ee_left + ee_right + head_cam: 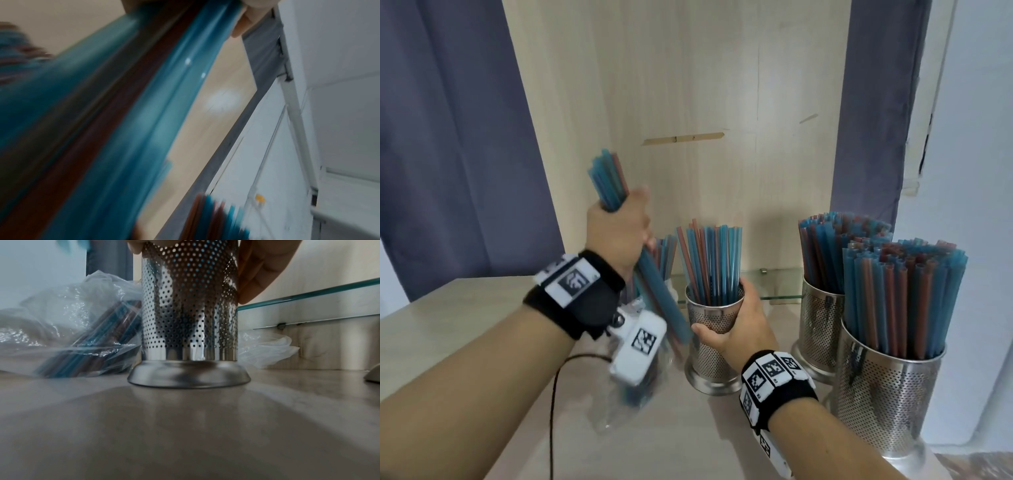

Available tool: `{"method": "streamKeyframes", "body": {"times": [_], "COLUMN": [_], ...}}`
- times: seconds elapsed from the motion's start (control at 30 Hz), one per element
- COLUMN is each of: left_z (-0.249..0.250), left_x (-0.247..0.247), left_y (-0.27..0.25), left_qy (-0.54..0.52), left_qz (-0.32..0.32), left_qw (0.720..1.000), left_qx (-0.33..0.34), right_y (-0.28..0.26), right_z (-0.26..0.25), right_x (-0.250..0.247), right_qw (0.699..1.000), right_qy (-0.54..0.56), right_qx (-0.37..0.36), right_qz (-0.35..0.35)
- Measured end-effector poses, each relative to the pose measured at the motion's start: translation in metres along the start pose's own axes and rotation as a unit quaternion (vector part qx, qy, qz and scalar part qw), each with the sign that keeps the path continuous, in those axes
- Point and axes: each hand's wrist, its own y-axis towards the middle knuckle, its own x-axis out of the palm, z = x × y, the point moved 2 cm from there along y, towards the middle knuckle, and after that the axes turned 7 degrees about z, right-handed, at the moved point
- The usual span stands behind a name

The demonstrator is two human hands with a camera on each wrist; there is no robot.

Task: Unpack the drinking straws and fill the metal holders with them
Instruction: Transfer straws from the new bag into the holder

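Observation:
My left hand [619, 229] grips a bundle of blue and red straws [650, 284], raised and tilted above the clear plastic bag [626, 404]; the bundle [115, 121] is blurred in the left wrist view. My right hand [739, 325] holds the perforated metal holder [709, 342] near its rim, thumb on the left, fingers on the right. That holder [189, 313] stands upright on the wooden counter and is partly filled with straws [709, 260]. The bag [68, 331] to its left still holds several straws.
Two more metal holders [822, 329] [887, 401] packed full of straws stand at the right. A glass shelf [774, 284] runs along the wooden back panel. An empty crumpled bag [265, 348] lies behind the held holder. A black cable [554, 411] crosses the counter.

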Motion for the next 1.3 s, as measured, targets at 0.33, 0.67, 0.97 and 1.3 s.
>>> {"method": "streamKeyframes", "body": {"times": [0.33, 0.67, 0.97, 1.3], "left_z": [0.017, -0.062, -0.112, -0.11], "left_x": [0.053, 0.049, 0.046, 0.041], "left_y": [0.043, 0.034, 0.017, 0.005], "left_qy": [-0.068, 0.105, 0.243, 0.262], "left_qz": [0.102, 0.085, -0.055, -0.159], "left_qw": [0.992, 0.991, 0.968, 0.943], "left_qx": [0.019, 0.015, 0.016, 0.127], "right_y": [-0.001, -0.001, -0.002, -0.001], "right_z": [-0.001, -0.001, -0.004, -0.002], "right_x": [-0.002, -0.002, -0.003, -0.003], "right_qw": [1.0, 1.0, 1.0, 1.0], "right_qy": [-0.001, -0.021, -0.013, -0.024], "right_qx": [-0.001, 0.006, -0.004, -0.003], "right_qz": [-0.006, -0.003, 0.007, 0.008]}}
